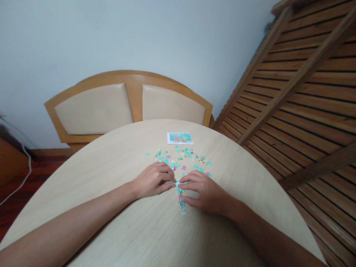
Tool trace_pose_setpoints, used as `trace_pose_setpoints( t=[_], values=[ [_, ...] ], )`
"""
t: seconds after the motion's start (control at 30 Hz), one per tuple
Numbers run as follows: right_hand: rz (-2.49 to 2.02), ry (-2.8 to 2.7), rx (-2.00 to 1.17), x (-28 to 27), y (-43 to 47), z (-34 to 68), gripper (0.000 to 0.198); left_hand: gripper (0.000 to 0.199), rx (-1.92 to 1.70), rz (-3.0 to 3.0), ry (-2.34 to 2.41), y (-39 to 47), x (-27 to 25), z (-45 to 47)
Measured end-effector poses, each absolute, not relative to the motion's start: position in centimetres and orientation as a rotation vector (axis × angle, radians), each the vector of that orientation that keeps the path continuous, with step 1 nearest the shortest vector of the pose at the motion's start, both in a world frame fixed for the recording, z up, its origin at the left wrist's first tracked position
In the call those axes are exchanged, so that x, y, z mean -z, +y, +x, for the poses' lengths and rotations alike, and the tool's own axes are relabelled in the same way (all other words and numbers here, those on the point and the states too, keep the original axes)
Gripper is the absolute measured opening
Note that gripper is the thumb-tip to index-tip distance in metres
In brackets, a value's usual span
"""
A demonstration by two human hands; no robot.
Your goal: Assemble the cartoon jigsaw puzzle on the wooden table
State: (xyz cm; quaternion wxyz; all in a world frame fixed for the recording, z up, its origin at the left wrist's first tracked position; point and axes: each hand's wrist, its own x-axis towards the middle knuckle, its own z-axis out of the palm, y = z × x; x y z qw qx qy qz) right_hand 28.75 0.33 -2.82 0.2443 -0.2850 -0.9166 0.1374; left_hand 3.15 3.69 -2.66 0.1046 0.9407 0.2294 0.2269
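Note:
A narrow strip of joined jigsaw puzzle pieces (183, 207), teal with pink and white bits, lies on the round table in front of me. At its far end, my left hand (157, 179) pinches a jigsaw piece, thumb and fingers closed together. From the other side, my right hand (201, 190) grips the same end with its fingertips, while its thumb rests lower along the strip's edge. My fingertips partly cover the pieces between them. Just beyond my hands, several loose jigsaw pieces (187, 152) are scattered, mostly teal, with some pink and yellow; one is a pink piece (184, 168).
A printed picture card (180, 138) with cartoon figures lies farther back on the pale wooden table (125, 148). Behind the table stands a padded wooden bench back (133, 76) against the wall. A slatted wooden structure (294, 96) leans along the right. A white cable (29, 163) hangs at left.

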Motion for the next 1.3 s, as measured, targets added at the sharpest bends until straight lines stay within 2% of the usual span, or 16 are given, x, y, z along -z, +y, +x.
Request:
trace_pose_setpoints(
  t=[0.27,1.03,1.3],
  values=[
    [-0.778,-2.550,-0.399,2.4,0.1,29.0,0.043,0.024,-0.644,2.846,0.644,3.8,2.8,3.1],
    [-0.812,-2.574,-0.438,2.2,-0.3,29.1,0.047,0.028,-0.462,3.117,0.404,3.2,1.5,2.9],
    [-0.787,-2.568,-0.432,2.1,0.1,29.0,0.036,0.026,-0.473,3.108,0.402,3.4,1.8,2.9]
  ],
)
